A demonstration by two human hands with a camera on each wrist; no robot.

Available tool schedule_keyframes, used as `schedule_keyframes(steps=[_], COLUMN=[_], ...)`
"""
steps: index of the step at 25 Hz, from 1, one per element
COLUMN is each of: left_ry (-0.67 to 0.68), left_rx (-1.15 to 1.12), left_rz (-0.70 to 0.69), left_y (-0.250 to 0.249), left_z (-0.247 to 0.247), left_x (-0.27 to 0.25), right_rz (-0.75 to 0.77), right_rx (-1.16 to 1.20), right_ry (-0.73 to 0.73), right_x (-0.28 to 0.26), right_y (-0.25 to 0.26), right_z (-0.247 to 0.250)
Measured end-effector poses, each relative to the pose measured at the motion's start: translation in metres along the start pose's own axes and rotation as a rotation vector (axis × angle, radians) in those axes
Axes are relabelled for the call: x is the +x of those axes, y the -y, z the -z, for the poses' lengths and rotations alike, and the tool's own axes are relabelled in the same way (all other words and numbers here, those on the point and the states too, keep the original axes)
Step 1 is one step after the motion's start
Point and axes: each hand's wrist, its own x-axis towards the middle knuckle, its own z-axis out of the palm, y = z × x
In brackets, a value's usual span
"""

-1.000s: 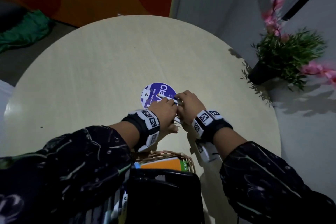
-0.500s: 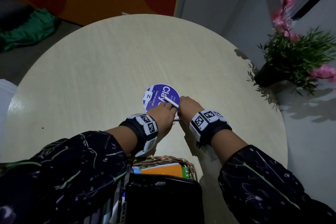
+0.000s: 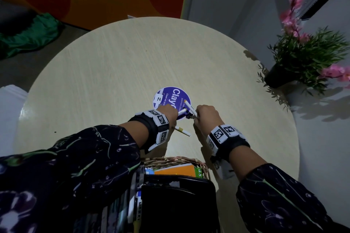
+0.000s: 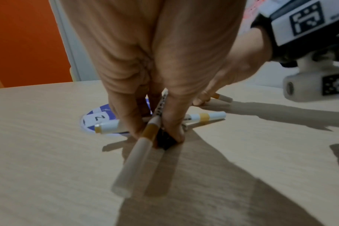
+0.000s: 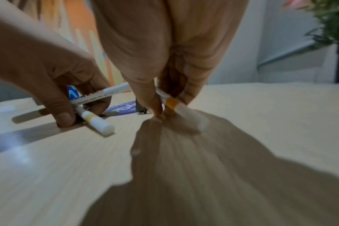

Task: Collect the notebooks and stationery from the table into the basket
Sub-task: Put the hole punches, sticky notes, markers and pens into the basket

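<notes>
Now — left hand (image 3: 167, 112) grip clamped on markers (image 3: 182, 111) | right hand (image 3: 206, 114) grip clamped on marker (image 3: 190, 107) — both low over table (image 3: 113, 73)

Round table (image 3: 113, 66): pale wood-grain top, smooth, with a soft sheen at its left edge. Sticker (image 3: 164, 96) at centre: glossy printed purple and white, flat on the wood. Markers (image 4: 133, 160): smooth white plastic barrels, matt, each with a yellow-orange band. Basket (image 3: 176, 160) at the near edge: woven wicker, rough, holding notebooks (image 3: 176, 171) with smooth orange and green card covers. Sleeves (image 3: 75, 166): dark printed cloth. Wristbands (image 3: 225, 134): black fabric carrying white hard-plastic blocks. Plant (image 3: 306, 53) at right: matt black pot.
</notes>
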Motion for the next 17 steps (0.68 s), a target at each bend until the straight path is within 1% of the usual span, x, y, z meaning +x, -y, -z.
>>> schedule_keyframes(steps=[2, 4, 5, 7, 8, 10, 12, 13, 14, 15, 16, 17], left_ry=[0.03, 0.028, 0.03, 0.061, 0.081, 0.119, 0.12, 0.061, -0.022, -0.137, -0.215, -0.261], left_rx=[0.008, 0.012, 0.034, 0.074, 0.095, 0.132, 0.14, 0.12, 0.022, -0.145, -0.346, -0.556], left_rz=[0.0, 0.012, 0.005, -0.003, 0.004, -0.05, -0.099, -0.103, -0.079, -0.05, -0.026, -0.019], left_y=[0.003, 0.01, 0.016, 0.022, 0.022, 0.026, 0.032, 0.037, 0.042, 0.05, 0.057, 0.063], left_z=[0.0, -0.003, -0.004, -0.005, -0.002, -0.001, 0.003, 0.006, 0.013, 0.016, 0.02, 0.02], left_x=[-0.001, -0.003, -0.002, -0.008, -0.013, -0.019, -0.029, -0.035, -0.05, -0.061, -0.078, -0.095], right_rz=[-0.089, -0.16, -0.197, -0.27, -0.315, -0.392, -0.4, -0.367, -0.327, -0.281, -0.24, -0.2], right_rx=[0.179, 0.337, 0.408, 0.496, 0.522, 0.655, 0.859, 0.892, 0.91, 0.939, 0.987, 1.045], right_ry=[-0.073, -0.13, -0.137, -0.09, -0.047, 0.065, 0.11, 0.094, 0.062, 0.026, 0.001, -0.009], right_x=[-0.01, -0.022, -0.025, -0.034, -0.038, -0.049, -0.066, -0.074, -0.085, -0.098, -0.113, -0.13], right_y=[-0.005, -0.007, -0.009, -0.015, -0.02, -0.029, -0.032, -0.032, -0.03, -0.026, -0.018, -0.008], right_z=[-0.008, -0.012, -0.012, -0.009, -0.008, -0.001, 0.015, 0.027, 0.04, 0.055, 0.067, 0.076])
